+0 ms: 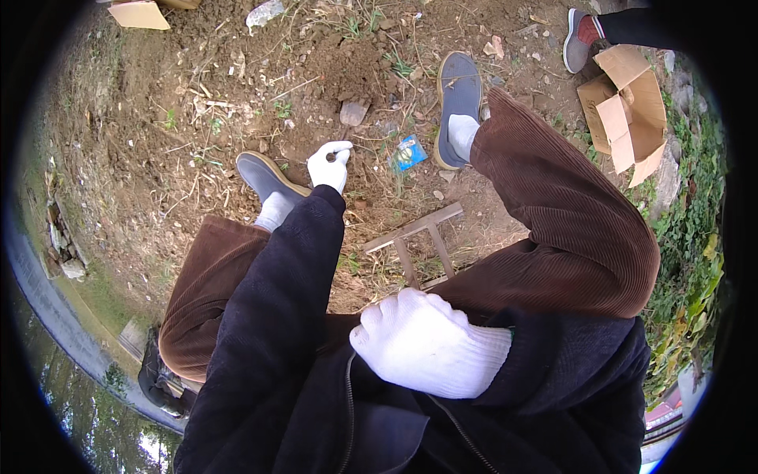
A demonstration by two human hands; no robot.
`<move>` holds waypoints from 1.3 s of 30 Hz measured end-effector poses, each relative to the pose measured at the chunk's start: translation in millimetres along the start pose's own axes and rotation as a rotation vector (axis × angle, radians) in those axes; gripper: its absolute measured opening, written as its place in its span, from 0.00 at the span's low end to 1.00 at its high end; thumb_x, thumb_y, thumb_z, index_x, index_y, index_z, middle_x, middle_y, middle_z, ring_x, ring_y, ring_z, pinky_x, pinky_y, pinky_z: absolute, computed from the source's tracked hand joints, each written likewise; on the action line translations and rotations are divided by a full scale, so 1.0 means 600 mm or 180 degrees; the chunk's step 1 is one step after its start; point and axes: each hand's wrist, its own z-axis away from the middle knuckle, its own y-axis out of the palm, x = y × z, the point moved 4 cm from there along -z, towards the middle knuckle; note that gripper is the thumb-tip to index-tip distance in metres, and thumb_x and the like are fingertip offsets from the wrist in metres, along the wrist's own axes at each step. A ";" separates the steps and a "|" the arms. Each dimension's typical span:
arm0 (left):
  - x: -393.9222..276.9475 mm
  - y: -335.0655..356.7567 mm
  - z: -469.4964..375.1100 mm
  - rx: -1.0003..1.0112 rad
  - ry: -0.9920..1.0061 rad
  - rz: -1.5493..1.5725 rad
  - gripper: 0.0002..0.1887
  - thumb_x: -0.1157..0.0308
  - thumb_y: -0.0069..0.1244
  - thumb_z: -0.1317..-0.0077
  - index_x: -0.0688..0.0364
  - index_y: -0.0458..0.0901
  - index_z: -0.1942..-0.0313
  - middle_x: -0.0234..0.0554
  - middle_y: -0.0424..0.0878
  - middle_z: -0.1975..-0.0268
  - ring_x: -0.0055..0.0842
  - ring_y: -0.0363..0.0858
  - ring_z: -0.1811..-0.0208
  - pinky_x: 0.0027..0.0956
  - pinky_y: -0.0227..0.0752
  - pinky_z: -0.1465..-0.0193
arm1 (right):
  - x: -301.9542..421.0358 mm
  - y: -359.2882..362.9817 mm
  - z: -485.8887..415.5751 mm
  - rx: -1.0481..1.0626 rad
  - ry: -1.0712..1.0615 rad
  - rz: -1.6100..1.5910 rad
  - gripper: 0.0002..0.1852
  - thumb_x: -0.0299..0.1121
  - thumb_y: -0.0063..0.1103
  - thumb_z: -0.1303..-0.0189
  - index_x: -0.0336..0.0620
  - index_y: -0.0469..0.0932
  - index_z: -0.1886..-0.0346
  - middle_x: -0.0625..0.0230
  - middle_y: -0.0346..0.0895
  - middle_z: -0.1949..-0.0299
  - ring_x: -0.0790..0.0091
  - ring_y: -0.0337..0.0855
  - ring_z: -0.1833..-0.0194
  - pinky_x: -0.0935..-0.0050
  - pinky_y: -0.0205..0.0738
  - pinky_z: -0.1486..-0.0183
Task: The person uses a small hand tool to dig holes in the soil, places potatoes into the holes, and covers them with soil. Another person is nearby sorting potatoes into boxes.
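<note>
My left hand (329, 166), in a white knit glove, is closed round the handle of a small hand trowel, the handle's round end showing between thumb and fingers. The trowel's blade (354, 112) lies just beyond it against loose brown soil (349, 71). In front of my dark jacket, my right hand (429, 343) is curled into a fist, also white-gloved; no object shows in it, though its palm side is hidden. A blue printed packet (408, 152) lies on the ground between my shoes, right of the trowel.
A wooden frame with crosspieces (414, 228) is between my legs. An open cardboard box (639, 118) stands at right, beside another person's shoe (575, 44). Part of a cardboard box (139, 15) shows at upper left. Plastic litter (265, 13), stones and dry stalks dot the soil; leafy plants (687, 237) edge the right.
</note>
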 end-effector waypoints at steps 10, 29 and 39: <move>-0.046 -0.019 0.008 -0.0032 0.0033 0.0178 0.10 0.83 0.62 0.36 0.60 0.94 0.58 0.34 0.94 0.61 0.19 0.87 0.60 0.27 0.79 0.54 | 0.010 0.003 -0.003 0.0054 -0.0170 0.0038 0.08 0.34 0.65 0.44 0.41 0.80 0.67 0.64 0.79 0.71 0.63 0.86 0.68 0.61 0.79 0.72; -0.200 -0.095 -0.029 0.0263 -0.0290 0.0093 0.09 0.79 0.60 0.33 0.61 0.94 0.55 0.33 0.87 0.68 0.18 0.78 0.78 0.27 0.74 0.82 | 0.014 0.030 0.013 -0.0650 0.0043 -0.0333 0.16 0.38 0.57 0.31 0.35 0.85 0.66 0.57 0.83 0.73 0.57 0.86 0.71 0.57 0.79 0.72; -0.181 -0.008 -0.091 0.0674 -0.0430 -0.0934 0.07 0.78 0.60 0.38 0.60 0.95 0.63 0.33 0.90 0.70 0.22 0.84 0.72 0.31 0.79 0.73 | 0.008 -0.025 0.021 -0.0167 -0.0231 0.0181 0.10 0.33 0.65 0.48 0.40 0.80 0.64 0.64 0.78 0.69 0.61 0.85 0.65 0.60 0.79 0.67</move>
